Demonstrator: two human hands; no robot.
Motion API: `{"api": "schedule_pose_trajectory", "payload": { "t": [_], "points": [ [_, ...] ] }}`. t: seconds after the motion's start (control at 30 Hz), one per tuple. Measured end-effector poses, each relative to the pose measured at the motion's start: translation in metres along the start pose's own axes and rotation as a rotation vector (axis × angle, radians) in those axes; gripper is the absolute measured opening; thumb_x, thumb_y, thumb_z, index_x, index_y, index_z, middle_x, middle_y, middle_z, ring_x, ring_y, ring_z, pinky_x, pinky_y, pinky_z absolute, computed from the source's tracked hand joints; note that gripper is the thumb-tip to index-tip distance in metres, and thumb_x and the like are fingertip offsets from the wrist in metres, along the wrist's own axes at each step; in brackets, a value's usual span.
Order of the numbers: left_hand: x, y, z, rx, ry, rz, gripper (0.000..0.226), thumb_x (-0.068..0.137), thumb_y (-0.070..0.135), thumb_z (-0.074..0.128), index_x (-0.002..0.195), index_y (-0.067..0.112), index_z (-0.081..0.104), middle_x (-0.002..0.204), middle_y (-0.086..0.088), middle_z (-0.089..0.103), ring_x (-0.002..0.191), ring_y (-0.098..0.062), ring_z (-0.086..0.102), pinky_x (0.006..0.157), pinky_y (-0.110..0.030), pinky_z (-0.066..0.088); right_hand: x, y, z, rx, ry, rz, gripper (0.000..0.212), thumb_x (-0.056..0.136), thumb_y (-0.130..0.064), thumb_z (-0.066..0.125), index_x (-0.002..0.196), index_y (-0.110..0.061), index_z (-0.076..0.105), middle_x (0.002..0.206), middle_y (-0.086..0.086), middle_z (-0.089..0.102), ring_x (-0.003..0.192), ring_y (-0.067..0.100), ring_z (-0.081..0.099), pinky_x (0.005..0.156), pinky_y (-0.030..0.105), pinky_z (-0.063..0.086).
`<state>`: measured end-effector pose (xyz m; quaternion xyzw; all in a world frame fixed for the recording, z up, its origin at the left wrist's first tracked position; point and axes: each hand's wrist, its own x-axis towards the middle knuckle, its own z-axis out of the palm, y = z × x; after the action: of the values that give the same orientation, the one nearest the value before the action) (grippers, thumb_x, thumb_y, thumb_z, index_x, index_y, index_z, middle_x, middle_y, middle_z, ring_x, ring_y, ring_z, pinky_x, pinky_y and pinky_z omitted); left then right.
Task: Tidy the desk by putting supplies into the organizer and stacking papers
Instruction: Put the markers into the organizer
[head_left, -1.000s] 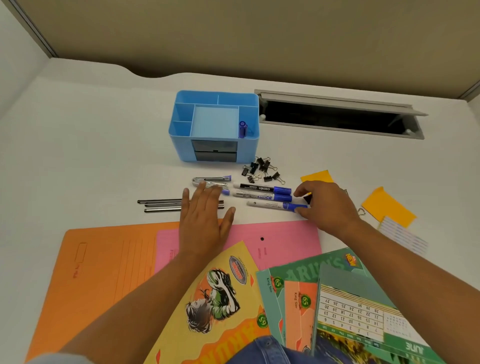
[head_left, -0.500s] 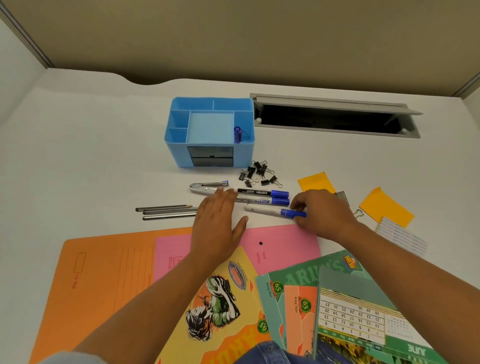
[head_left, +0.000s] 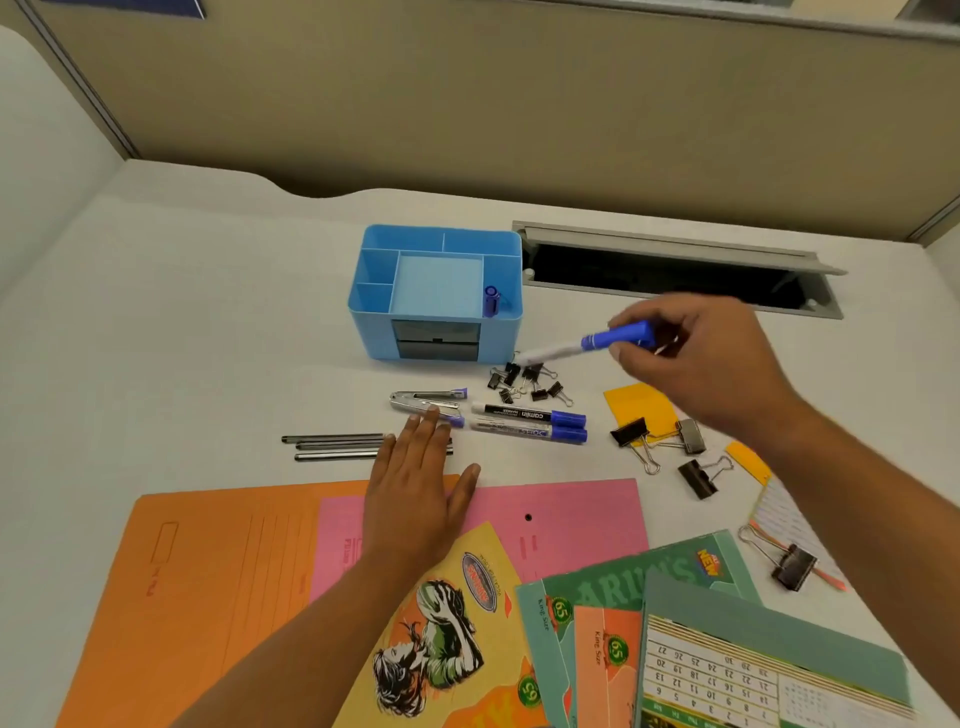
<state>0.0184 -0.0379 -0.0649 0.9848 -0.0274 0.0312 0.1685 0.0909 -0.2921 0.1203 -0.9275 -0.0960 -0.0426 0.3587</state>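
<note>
My right hand (head_left: 696, 358) holds a white marker with a blue cap (head_left: 582, 345) in the air, just right of the blue organizer (head_left: 509, 332). One blue-capped marker (head_left: 491, 301) stands in the organizer's right slot. Two more markers (head_left: 530, 423) lie on the desk beside a metal staple remover (head_left: 423, 402). My left hand (head_left: 415, 488) rests flat and open on the desk, covering the ends of the dark pencils (head_left: 337, 447) and the edge of the pink folder (head_left: 566, 519). An orange folder (head_left: 208, 571) lies under the pink one.
Small black binder clips (head_left: 524, 382) lie in front of the organizer, larger ones (head_left: 660, 447) to the right near yellow sticky notes (head_left: 639, 410). Notebooks (head_left: 675, 639) fan out at the near right edge. An open cable tray (head_left: 675, 275) sits behind.
My right hand has lifted one marker off the desk and carried it up toward the organizer. Larger binder clips it covered are now in view. My left hand has stayed nearly in place.
</note>
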Motion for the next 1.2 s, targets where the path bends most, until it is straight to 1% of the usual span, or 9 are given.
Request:
{"api": "schedule_pose_trajectory", "payload": {
  "t": [0.1,0.13,0.2,0.27,0.4,0.67,0.8,1.03,1.2],
  "points": [
    [0.0,0.0,-0.001,-0.004,-0.008,-0.004,0.069,0.097,0.062,0.02,0.149,0.019,0.037,0.159,0.002,0.028,0.147,-0.014,0.024,0.12,-0.04,0.016,0.022,-0.015,-0.011,-0.002,0.075,-0.068,0.018,0.082,-0.018,0.073,0.097,-0.027,0.07,0.078,-0.017,0.062,0.064,-0.004,0.057,0.06,0.005,0.045],
    [0.0,0.0,-0.001,-0.004,-0.01,-0.003,0.069,0.097,0.062,0.02,0.148,0.019,0.037,0.159,0.003,0.028,0.146,-0.014,0.025,0.12,-0.04,0.017,0.029,-0.018,-0.012,-0.014,0.095,-0.084,0.018,0.082,-0.019,0.073,0.097,-0.027,0.07,0.078,-0.013,0.064,0.066,0.001,0.059,0.061,0.008,0.047],
    [0.0,0.0,-0.002,-0.001,-0.014,-0.001,0.069,0.097,0.062,0.019,0.148,0.019,0.038,0.159,0.003,0.029,0.146,-0.014,0.026,0.12,-0.04,0.016,0.042,-0.023,-0.011,-0.064,0.113,-0.115,0.017,0.082,-0.021,0.073,0.099,-0.023,0.071,0.082,-0.005,0.066,0.069,0.011,0.06,0.067,0.022,0.054],
    [0.0,0.0,-0.003,0.001,-0.021,-0.002,0.069,0.097,0.063,0.018,0.149,0.02,0.037,0.159,0.004,0.028,0.145,-0.013,0.026,0.121,-0.04,0.016,0.055,-0.025,-0.006,-0.132,0.116,-0.142,0.018,0.082,-0.022,0.072,0.101,-0.02,0.072,0.086,-0.004,0.065,0.069,0.012,0.059,0.069,0.029,0.055],
    [0.0,0.001,-0.004,-0.006,-0.026,-0.007,0.069,0.097,0.063,0.018,0.149,0.022,0.036,0.16,0.005,0.026,0.146,-0.012,0.025,0.121,-0.039,0.015,0.075,-0.027,0.008,-0.241,0.092,-0.17,0.02,0.082,-0.028,0.071,0.101,-0.022,0.073,0.092,-0.004,0.066,0.069,0.012,0.056,0.07,0.034,0.054],
    [-0.001,0.0,-0.001,0.024,-0.048,0.004,0.069,0.097,0.064,0.021,0.15,0.021,0.034,0.162,0.005,0.017,0.148,-0.012,0.019,0.122,-0.037,0.008,0.095,-0.024,0.051,-0.469,-0.014,-0.197,0.023,0.085,-0.032,0.066,0.107,-0.026,0.069,0.102,-0.003,0.067,0.085,0.015,0.055,0.069,0.03,0.047],
    [0.0,0.0,-0.001,0.036,-0.056,0.004,0.07,0.097,0.064,0.022,0.149,0.021,0.035,0.162,0.006,0.014,0.148,-0.012,0.018,0.122,-0.037,0.008,0.103,-0.022,0.069,-0.558,-0.095,-0.183,0.023,0.086,-0.031,0.065,0.109,-0.029,0.067,0.104,-0.003,0.066,0.092,0.018,0.059,0.072,0.033,0.051],
    [-0.001,0.0,-0.001,0.021,-0.048,-0.003,0.068,0.097,0.064,0.021,0.148,0.021,0.036,0.162,0.005,0.016,0.148,-0.013,0.021,0.122,-0.038,0.012,0.105,-0.021,0.08,-0.546,-0.184,-0.154,0.024,0.085,-0.029,0.068,0.11,-0.027,0.066,0.104,-0.001,0.067,0.09,0.019,0.06,0.073,0.036,0.054],
    [-0.001,0.0,-0.001,0.021,-0.05,-0.009,0.067,0.097,0.062,0.024,0.147,0.02,0.039,0.162,0.005,0.017,0.147,-0.013,0.022,0.122,-0.04,0.014,0.102,-0.018,0.084,-0.504,-0.214,-0.137,0.03,0.087,-0.027,0.067,0.117,-0.027,0.065,0.108,-0.001,0.068,0.095,0.019,0.061,0.078,0.039,0.055]
  ]
}}
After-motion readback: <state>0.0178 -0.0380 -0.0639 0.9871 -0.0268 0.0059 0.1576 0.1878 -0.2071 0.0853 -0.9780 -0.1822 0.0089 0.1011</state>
